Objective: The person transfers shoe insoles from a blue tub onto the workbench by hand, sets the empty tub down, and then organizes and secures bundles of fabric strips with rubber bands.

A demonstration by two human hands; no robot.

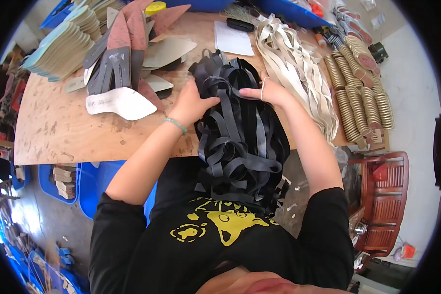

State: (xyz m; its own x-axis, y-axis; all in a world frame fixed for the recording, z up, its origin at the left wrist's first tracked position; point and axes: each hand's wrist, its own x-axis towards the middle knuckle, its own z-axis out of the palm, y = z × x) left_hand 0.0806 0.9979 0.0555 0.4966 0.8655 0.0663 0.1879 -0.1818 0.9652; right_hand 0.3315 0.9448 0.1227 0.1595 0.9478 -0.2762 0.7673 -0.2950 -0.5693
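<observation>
A big bundle of black straps [240, 132] lies on the wooden table [59, 127] and hangs over its near edge onto my lap. My left hand [193, 104] grips the bundle's left side, fingers closed around several straps. My right hand [267, 91] rests on top of the bundle at its right, fingers curled into the straps, with a thin band around the hand. A green bracelet [175, 125] sits on my left wrist.
A heap of cream straps [299, 63] lies right of the black ones. Rows of stacked tan soles [357, 93] fill the table's right end. Grey, red and white sole-shaped cutouts [122, 63] and a pale stack [63, 46] lie at left. A wooden chair [382, 201] stands at right.
</observation>
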